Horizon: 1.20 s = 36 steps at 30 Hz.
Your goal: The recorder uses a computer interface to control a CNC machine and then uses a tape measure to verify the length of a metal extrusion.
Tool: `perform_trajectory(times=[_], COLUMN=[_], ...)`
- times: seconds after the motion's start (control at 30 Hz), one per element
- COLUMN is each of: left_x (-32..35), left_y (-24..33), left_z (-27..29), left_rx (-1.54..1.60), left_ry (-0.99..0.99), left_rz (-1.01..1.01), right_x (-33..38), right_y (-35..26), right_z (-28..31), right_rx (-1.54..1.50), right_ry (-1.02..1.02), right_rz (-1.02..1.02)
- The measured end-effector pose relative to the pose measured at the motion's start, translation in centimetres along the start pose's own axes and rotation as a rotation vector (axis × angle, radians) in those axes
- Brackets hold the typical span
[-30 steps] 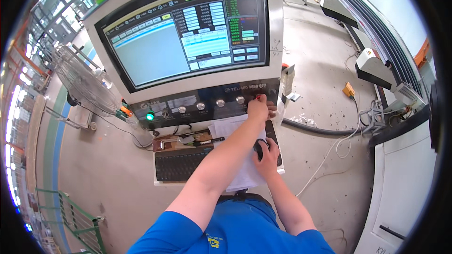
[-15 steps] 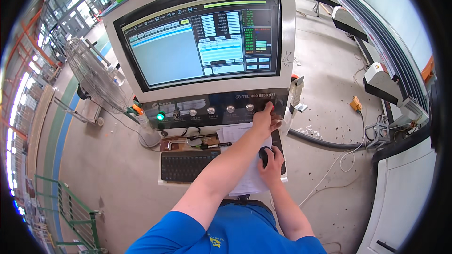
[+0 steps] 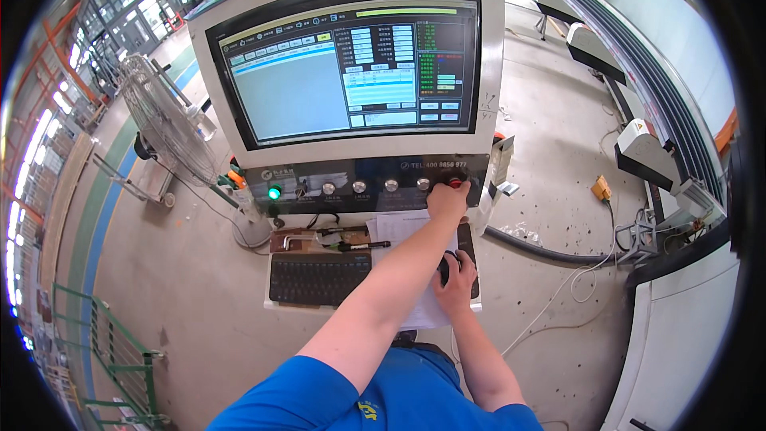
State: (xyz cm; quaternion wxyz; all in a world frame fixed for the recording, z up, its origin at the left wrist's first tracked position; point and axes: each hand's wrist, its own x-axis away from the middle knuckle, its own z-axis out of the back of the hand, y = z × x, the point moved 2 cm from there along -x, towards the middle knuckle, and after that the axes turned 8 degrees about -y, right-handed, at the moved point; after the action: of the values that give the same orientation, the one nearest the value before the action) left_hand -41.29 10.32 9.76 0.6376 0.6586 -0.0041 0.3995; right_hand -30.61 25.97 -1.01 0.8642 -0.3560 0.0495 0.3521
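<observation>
Your left hand [image 3: 447,201] reaches up, fingers bunched on the red knob [image 3: 456,183]; your right hand [image 3: 456,278] cups the mouse [image 3: 445,267] below.

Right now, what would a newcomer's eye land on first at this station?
The big white-framed monitor fills the top centre, its screen lit with panels. Below it, the left hand reaches across to the red round button at the right end of the dark control strip, while the right hand rests on a black mouse beside the black keyboard.
</observation>
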Motion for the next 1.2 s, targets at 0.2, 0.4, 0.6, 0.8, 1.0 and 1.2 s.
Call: perform_trajectory(times=[0.2, 0.4, 0.6, 0.8, 1.0, 1.2], left_x=[1.2, 0.2, 6.9, 13.1, 17.2, 15.9], left_y=[0.6, -0.3, -3.0, -12.1, -21.0, -31.0], left_z=[0.4, 1.6, 6.9, 20.5, 34.2, 38.7], left_rx=[-0.668, -0.557, -0.388, -0.453, -0.368, -0.364], left_ry=[0.268, 0.176, -0.052, 0.250, 0.797, 0.944], left_rz=[-0.303, -0.242, -0.283, -0.479, -0.360, 0.071], right_x=[-0.1, -0.6, -0.5, -0.7, -0.9, -0.8], right_y=[0.2, -0.4, 0.0, -0.6, -1.0, -0.9], right_z=[0.0, 0.1, 0.3, 0.5, 0.5, 0.2], right_rx=[-0.002, 0.008, 0.032, 0.035, 0.058, 0.066], right_ry=[0.009, 0.027, 0.029, 0.006, -0.025, -0.058], right_rz=[-0.023, 0.022, 0.007, 0.001, 0.006, 0.069])
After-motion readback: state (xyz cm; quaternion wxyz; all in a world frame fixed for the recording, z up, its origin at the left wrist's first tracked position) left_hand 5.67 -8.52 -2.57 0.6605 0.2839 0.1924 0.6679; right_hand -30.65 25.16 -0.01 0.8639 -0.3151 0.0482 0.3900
